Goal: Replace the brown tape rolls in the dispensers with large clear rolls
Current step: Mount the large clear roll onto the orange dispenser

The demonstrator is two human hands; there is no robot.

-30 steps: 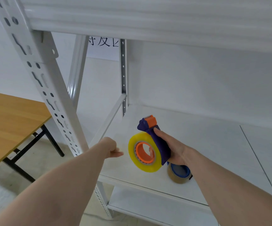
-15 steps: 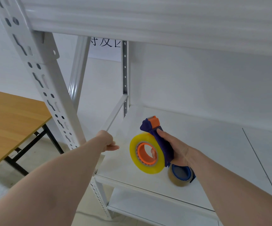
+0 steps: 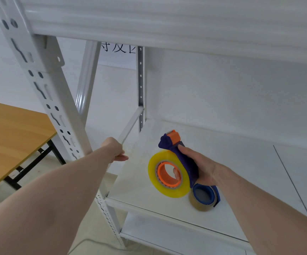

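Near: brown roll [image 3: 203, 204] on a blue dispenser [image 3: 207, 194] lies on the shelf [image 3: 139, 188], unswapped. Above it, R hand [image 3: 197, 165] grips the purple dispenser [image 3: 183, 159], carrying a large clear roll [image 3: 168, 174]; since 1 s ago it has barely shifted, held just over the shelf. L hand [image 3: 115, 150], loosely curled, holds nothing and has drifted farther toward the side rail [image 3: 132, 122]. One swap looks done, one remains.

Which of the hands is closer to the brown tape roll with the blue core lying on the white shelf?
Right. The right hand grips the purple dispenser just above the brown tape roll; the left hand is far off at the shelf's left edge.
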